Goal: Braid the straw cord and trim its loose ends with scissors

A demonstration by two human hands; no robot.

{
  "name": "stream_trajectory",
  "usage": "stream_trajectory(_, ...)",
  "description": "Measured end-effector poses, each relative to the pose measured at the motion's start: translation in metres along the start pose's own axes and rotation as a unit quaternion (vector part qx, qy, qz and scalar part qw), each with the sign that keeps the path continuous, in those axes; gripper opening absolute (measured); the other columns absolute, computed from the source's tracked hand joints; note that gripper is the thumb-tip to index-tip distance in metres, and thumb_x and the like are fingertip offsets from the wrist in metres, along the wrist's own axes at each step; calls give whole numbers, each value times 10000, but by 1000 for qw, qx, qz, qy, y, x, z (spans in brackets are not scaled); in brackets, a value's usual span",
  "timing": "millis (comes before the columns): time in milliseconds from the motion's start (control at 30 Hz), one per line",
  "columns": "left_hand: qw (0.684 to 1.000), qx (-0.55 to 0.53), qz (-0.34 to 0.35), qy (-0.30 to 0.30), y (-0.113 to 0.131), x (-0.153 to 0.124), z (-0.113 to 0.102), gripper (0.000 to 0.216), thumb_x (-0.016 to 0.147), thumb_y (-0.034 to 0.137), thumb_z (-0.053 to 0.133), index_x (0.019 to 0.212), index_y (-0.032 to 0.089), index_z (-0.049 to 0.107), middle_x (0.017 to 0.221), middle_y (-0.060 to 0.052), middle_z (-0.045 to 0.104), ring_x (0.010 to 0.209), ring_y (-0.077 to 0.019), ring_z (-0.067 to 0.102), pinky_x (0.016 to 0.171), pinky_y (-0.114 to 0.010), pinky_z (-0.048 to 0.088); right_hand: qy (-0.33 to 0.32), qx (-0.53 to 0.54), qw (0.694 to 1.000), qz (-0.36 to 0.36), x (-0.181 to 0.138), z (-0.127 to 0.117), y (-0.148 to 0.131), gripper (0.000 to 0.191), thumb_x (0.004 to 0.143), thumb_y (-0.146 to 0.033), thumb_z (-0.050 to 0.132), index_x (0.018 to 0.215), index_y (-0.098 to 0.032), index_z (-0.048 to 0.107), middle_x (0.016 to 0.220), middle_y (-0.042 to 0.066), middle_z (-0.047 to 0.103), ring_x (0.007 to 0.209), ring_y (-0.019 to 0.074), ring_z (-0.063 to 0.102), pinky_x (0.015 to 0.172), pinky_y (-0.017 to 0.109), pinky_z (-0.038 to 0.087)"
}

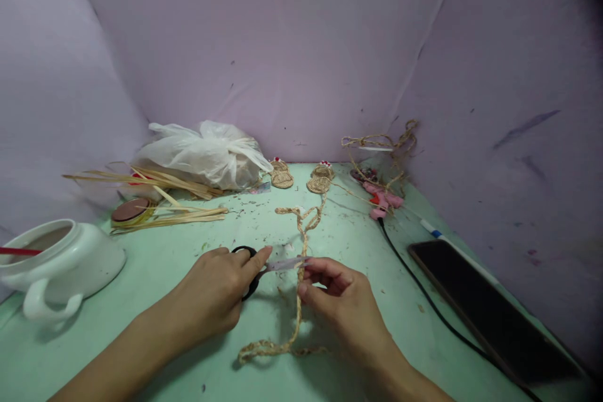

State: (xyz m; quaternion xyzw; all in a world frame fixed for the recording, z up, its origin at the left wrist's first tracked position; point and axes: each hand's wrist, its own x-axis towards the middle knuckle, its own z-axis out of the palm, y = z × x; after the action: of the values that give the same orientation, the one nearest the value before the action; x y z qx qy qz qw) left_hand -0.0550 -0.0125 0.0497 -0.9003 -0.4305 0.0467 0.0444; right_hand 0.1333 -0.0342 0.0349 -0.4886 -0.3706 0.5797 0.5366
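My left hand (223,286) is closed around the black handles of a pair of scissors (252,273). The blades point right and reach a braided straw cord (304,245). Pinched in my right hand (336,289) is that same cord, close to the blade tips; whether the blades are cutting it I cannot tell. One end of the cord curls on the table below my hands. Its upper part loops toward a small woven straw sandal (320,178), and a matching sandal (281,174) stands to the left of it.
A white plastic bag (205,154) and straw strips (188,217) lie at the back left, near a round tin (132,210). A white pot (70,254) is at left. On the right are a pink glue gun (384,198) with a black cable and a dark phone (490,308).
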Motion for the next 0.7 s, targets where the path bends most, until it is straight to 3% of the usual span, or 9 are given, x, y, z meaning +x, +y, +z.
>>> stream_trajectory(233,1000,-4,-3,-2,2,0,3,735,587,17,405,1294,178,287,883,-79,603,693,-211,566,611,-330,435,-17,0,1000,-10,0,-1,4,176,495,-95,679,656,-166,687,576,-16,586,537,101,497,516,212,418)
stream_trajectory(333,997,-71,1,1,-1,0,3,695,626,27,390,1286,216,285,906,-48,629,708,-188,591,601,-286,436,-17,27,999,1,2,-3,4,191,492,-89,695,665,-168,691,572,-25,585,535,88,498,522,196,417)
stream_trajectory(467,981,-179,-47,55,-5,-1,-3,556,734,108,376,1257,283,309,1012,-1,621,869,-166,586,704,-263,435,-23,110,992,49,5,-5,5,272,472,-118,732,738,-157,693,617,7,634,539,100,540,538,219,451)
stream_trajectory(567,984,-159,-53,59,-5,-1,-7,581,702,127,419,1257,266,318,1029,-25,605,876,-193,572,723,-300,426,-23,137,989,57,6,-5,5,295,461,-117,745,748,-145,684,623,14,635,536,104,551,532,222,459)
stream_trajectory(700,997,-78,-2,27,2,1,-6,620,672,118,422,1274,212,306,974,-70,596,779,-227,565,647,-348,421,-15,141,988,61,5,-3,4,338,448,-118,755,774,-139,670,632,18,642,547,110,558,542,229,464)
